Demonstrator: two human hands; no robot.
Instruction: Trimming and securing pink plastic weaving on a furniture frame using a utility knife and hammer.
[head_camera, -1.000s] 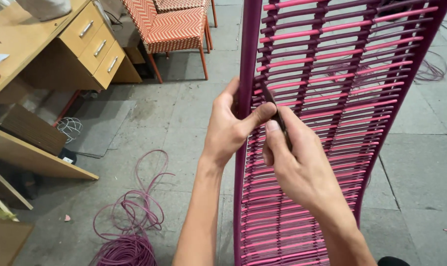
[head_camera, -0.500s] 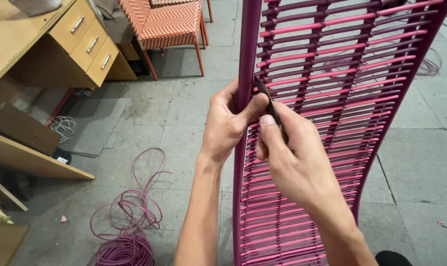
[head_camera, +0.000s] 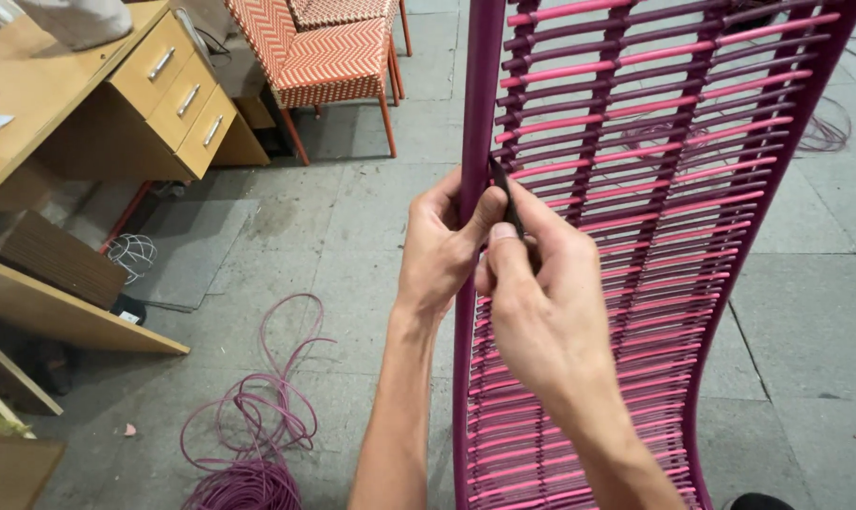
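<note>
Head view: left hand (head_camera: 442, 250) fingers grip frame (head_camera: 475, 104); right hand (head_camera: 541, 302) fingers pinch dark tool (head_camera: 505, 194).

2 hands (head_camera: 503, 274) on a pink corded chair frame (head_camera: 635, 189), right pinching a thin dark tool (head_camera: 505, 194).

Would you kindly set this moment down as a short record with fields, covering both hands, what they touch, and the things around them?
left hand: wrapped round the purple side tube of the woven frame, thumb pressed against the dark tool
right hand: pinches a thin dark tool at the cords beside the tube
frame: upright, curved, strung with pink and purple cords
floor: grey paving, with a loose coil of purple cord at lower left
behind: orange woven chair; wooden desk with drawers
</note>
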